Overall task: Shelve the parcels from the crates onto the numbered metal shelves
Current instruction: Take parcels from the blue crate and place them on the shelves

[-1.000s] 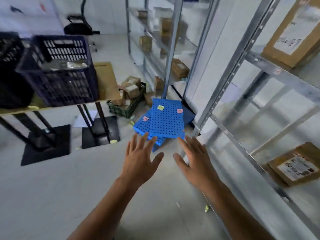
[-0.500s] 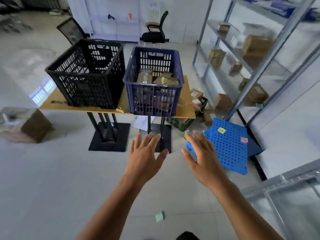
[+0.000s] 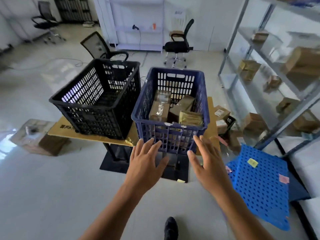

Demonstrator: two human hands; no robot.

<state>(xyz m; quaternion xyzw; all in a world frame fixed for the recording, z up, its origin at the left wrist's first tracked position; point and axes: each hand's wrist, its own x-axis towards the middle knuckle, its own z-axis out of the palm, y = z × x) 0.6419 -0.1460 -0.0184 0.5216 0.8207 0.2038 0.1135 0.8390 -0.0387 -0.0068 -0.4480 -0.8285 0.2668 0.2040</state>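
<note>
Both hands reach forward with fingers straight and spread, grasping nothing: the left hand (image 3: 145, 163) and the right hand (image 3: 207, 163) hover palm-down in front of the near wall of the blue crate (image 3: 173, 135). Whether the fingertips touch that wall cannot be told.

The numbered metal shelves (image 3: 231, 39) run along the right side of the room, with brown parcels on the shelves (image 3: 249, 68) spaced over several levels; no numbers can be read through the blur. Ahead stands the desk (image 3: 58, 129), a brown board on black legs. It carries two crates side by side. The black crate (image 3: 97, 122) is on the left, with nothing visible inside it. The blue crate is on the right, and the parcels in the blue crate (image 3: 159, 110) lie piled together, brown and taped, one wrapped in shiny gold-coloured film.

On the floor at the right, a blue perforated panel (image 3: 259, 191) lies near the foot of the shelves, bearing a yellow note (image 3: 252, 162) and a pink note (image 3: 284, 178). A cardboard box (image 3: 38, 137) sits on the floor left of the desk. A black office chair (image 3: 178, 45) stands beyond the crates. Between the desk and the shelves, a small basket (image 3: 229, 121) holds more parcels. The toe of a dark shoe (image 3: 171, 227) shows at the bottom edge.
</note>
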